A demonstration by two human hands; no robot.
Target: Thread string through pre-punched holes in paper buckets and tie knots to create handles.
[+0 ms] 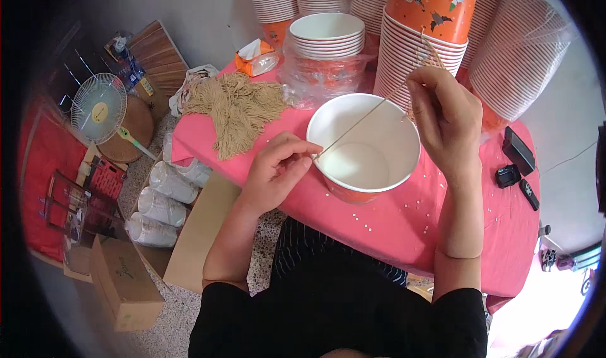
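Note:
A white-lined paper bucket (401, 153) with an orange outer side stands on the pink-covered table in front of me. My left hand (274, 172) is closed at its left rim, thumb and fingers pinching the lower end of a thin tan cord (363, 119). The cord stretches tight and slanting over the bucket's mouth up to my right hand (447, 121). My right hand is closed on the cord, raised above the right rim, and a loose tuft of cord sticks up past its fingers. The left fingertips partly hide where the cord meets the rim.
A heap of tan cords (233, 108) lies at the table's left. Behind the bucket rise a short bucket stack (328, 45) and a taller one (404, 64). A black box (519, 151) and remote (529, 195) lie at right. A fan (100, 108) and cartons (129, 276) stand left.

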